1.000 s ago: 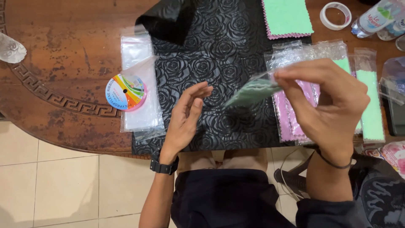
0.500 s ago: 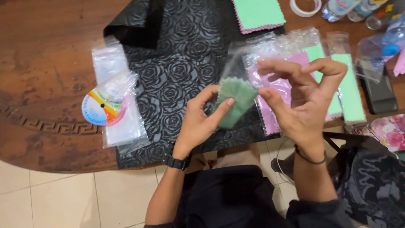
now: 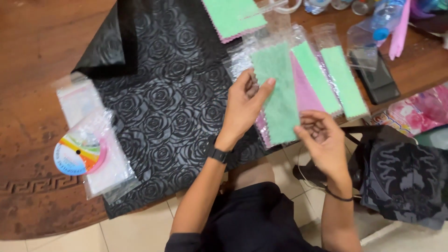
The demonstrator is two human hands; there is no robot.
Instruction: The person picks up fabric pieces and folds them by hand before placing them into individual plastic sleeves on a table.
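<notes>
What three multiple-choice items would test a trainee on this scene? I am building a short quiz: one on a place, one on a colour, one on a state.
1. Where does the round rainbow disc lie?
A. On the wooden table, left of the black rose-pattern sheet
B. On the floor
C. On the phone

2. What colour is the cloth strip in the left hand?
A. Pink
B. Green
C. Black

3. How is the right hand?
A. Flat on the table
B. Fingers curled at the strip's lower corner
C. Holding a bottle

Answers: 1 A, the disc sits in clear bags left of the sheet; 2 B, the pinched strip is mint green; 3 B, its fingertips meet the strip's lower edge.
</notes>
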